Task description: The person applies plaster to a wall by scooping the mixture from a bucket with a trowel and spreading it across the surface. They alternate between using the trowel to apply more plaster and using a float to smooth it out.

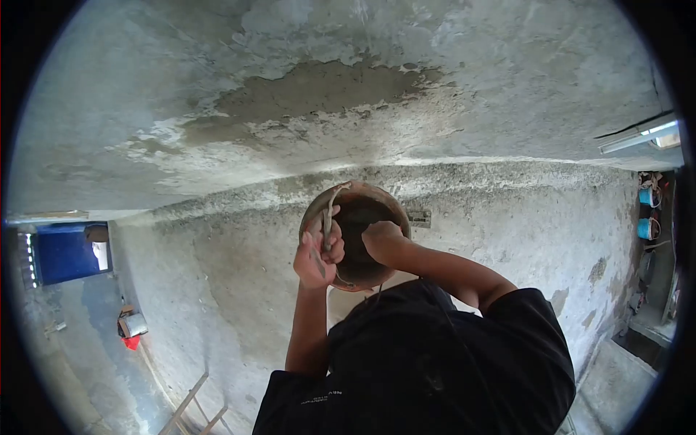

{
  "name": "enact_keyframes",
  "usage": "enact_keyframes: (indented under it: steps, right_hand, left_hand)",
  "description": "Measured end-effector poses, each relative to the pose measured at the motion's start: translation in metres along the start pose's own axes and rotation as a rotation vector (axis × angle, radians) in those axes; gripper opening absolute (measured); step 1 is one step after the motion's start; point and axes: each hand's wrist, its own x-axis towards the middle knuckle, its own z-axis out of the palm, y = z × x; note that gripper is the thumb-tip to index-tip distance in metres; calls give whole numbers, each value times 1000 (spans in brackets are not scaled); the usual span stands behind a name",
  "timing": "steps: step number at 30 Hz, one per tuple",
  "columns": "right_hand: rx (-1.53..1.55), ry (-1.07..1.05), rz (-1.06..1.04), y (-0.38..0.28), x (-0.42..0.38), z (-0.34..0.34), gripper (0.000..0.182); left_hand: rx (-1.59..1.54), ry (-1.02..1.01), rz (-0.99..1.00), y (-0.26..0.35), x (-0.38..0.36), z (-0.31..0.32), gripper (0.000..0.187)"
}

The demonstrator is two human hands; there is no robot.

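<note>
Holding a load overhead like that probably went best with the pan (377, 194) kept level and close in, I'd say. The ceiling (507, 72), with a wet grey patch (319, 90), spread above the pan, and the rough wall (522, 217) sat behind it. The pan was up above the dark-shirted shoulders, right between both hands. The left hand (315, 257) was clamped on the pan's left rim. The right hand (383, 243) reached inside it, fingers curled; I couldn't tell whether it gripped anything.
</note>
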Motion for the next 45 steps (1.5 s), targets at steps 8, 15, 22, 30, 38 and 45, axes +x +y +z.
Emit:
enact_keyframes:
  steps: [8,15,22,30,38,45]
  right_hand:
    - [27,58,-51,-46,6,-42,24]
    - [452,-335,182,-95,61,-78,26]
    - [989,-298,43,-103,71,-57,31]
    - [1424,-48,-80,-54,90,0,41]
    - [1651,53,-12,-66,56,-14,45]
    - [2017,468,1,-118,63,27,49]
  left_hand:
    - [-114,-107,48,59,-20,-21,93]
    - [-87,-293,1,112,-40,-70,92]
    - [-80,-294,-112,159,-38,-119,91]
    - [-151,-188,-32,209,-14,-178,94]
    - [-155,-268,-81,226,30,-207,97]
    - [-125,-437,-296,256,86,-236,88]
